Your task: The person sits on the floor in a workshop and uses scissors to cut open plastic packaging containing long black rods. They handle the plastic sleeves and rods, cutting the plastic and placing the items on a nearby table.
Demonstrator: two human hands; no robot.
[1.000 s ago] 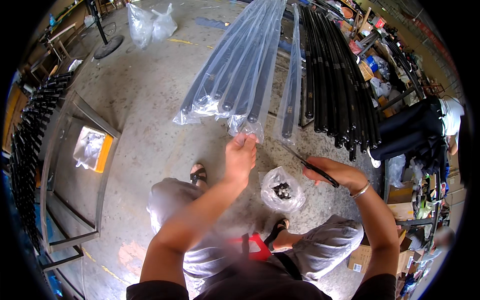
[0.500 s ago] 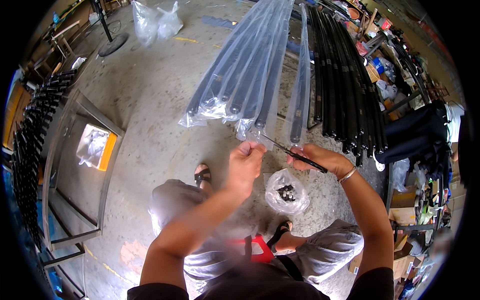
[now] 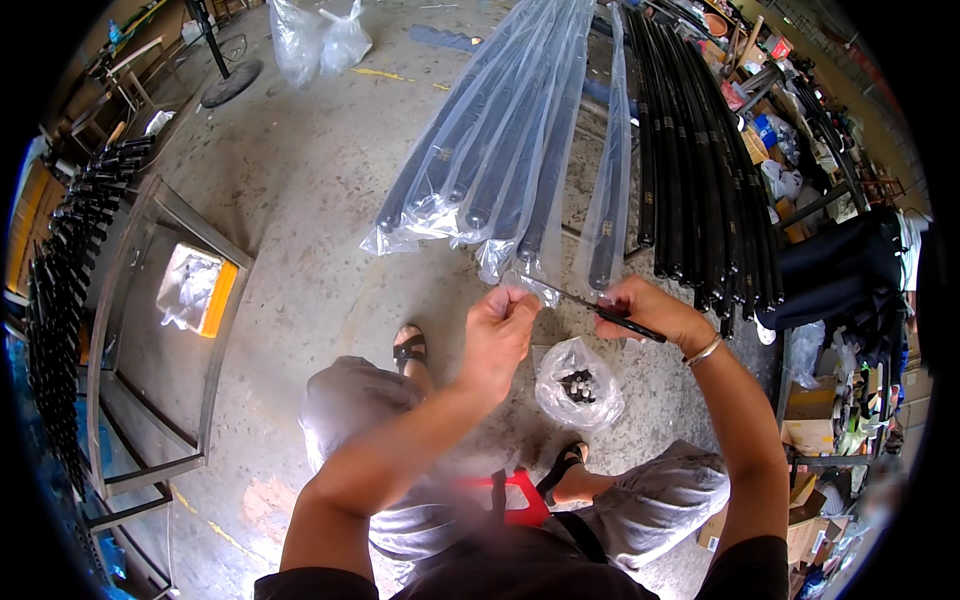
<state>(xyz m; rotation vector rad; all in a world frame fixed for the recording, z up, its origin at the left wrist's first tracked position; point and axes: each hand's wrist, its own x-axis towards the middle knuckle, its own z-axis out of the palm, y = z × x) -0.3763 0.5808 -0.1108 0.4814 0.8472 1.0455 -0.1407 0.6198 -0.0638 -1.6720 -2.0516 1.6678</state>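
Observation:
My left hand point(image 3: 500, 330) is closed, pinching the gathered end of a clear plastic sleeve point(image 3: 550, 180) that covers a dark pole. In my right hand point(image 3: 655, 312) is a slim black tool point(image 3: 632, 325); its thin front part reaches left to the plastic beside my left fingertips. Whether it has one blade or two cannot be made out. Several more sleeved poles point(image 3: 450, 185) lie to the left, their plastic ends loose and crumpled. Another sleeved pole point(image 3: 603, 235) ends just above my right hand.
Bare black poles point(image 3: 690, 170) lie in a row at the right. A clear bag point(image 3: 580, 385) with small black and pale parts sits on the floor between my feet. A metal frame point(image 3: 150, 475) stands left, near a white-and-yellow box point(image 3: 195, 290). Cluttered shelves point(image 3: 825, 400) line the right side.
The view has shifted slightly. My hands and the black tool stay together at the sleeve's end; the tool's tip still meets the plastic, with no clear cut visible.

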